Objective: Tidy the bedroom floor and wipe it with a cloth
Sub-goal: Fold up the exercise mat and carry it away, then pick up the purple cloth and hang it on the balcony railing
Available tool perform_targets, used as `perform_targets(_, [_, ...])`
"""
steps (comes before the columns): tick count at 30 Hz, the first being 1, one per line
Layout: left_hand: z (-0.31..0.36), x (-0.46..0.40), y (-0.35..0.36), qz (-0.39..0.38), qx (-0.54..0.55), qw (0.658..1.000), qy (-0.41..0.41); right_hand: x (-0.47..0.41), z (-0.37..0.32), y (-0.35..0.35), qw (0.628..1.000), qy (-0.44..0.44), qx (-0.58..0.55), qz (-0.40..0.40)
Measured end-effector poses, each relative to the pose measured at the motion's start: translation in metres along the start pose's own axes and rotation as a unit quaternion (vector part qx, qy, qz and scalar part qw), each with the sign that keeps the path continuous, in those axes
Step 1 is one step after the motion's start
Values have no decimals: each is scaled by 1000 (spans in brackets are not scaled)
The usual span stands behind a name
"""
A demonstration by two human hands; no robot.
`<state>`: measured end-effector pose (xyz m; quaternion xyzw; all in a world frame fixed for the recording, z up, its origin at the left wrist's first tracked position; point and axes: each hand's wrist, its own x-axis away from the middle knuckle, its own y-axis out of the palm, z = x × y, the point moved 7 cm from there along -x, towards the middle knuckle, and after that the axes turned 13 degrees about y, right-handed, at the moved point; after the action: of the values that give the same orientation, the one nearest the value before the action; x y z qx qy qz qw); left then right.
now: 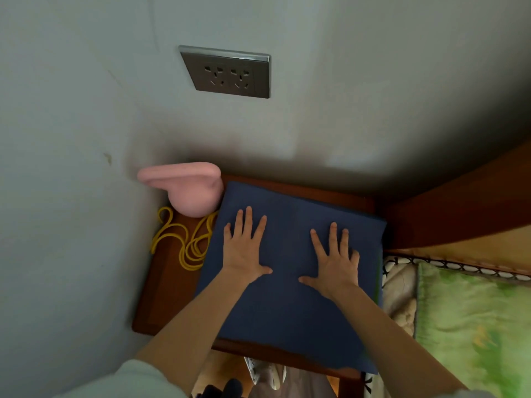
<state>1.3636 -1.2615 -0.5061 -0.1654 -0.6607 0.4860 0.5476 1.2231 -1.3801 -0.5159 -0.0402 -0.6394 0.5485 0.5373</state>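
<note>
1. Sleeves of mine are showing pale at the bottom edge of the frame, cut off there, and both bare forearms are reaching up toward the middle.
2. My left hand (245, 248) is lying flat on the dark blue cloth (290, 305), fingers straight and spread, thumb out to the right, gripping nothing.
3. My right hand (336, 264) is lying flat on the same cloth, just beside the left, fingers spread, thumb pointing left, holding nothing.
4. That cloth is sitting folded in the centre of the frame, covering most of the wooden bedside table (161, 297); its lower right corner is hanging over the table's front edge.
5. Left of the cloth, a yellow cord (184, 245) is lying in loops, partly hidden under the cloth's edge.
6. Above the cord, a pink object (189, 188) is resting against the wall; I cannot tell what it is.
7. A wall socket (230, 73) is sitting at upper centre.
8. Green bedding (474, 320) is filling the lower right, cut off by the frame.
9. At the bottom centre, something dark and something whitish are showing below the table, too unclear to name.
</note>
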Motion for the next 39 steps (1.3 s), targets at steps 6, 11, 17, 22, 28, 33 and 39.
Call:
perform_targets(6, [10,21,-10,32,15,999,-8,27,-1,-12,999,0,-31,30])
perform_targets(11, [24,63,-33,72,116,991,8,70,8,-43,985,-39,-156,56])
perform_targets(17, [33,129,-108,237,377,894,43,130,54,-121,899,-66,-384,200])
perform_targets(22, [34,182,-165,277,506,816,49,187,104,-172,787,10,-586,193])
perform_targets(28, [70,244,-230,307,647,697,47,263,136,-199,656,-7,-740,144])
perform_targets(33, [94,276,-261,303,741,596,66,302,165,-200,613,-45,-788,31])
perform_targets(39, [130,264,-303,242,773,579,96,341,230,-218,543,-28,-836,71])
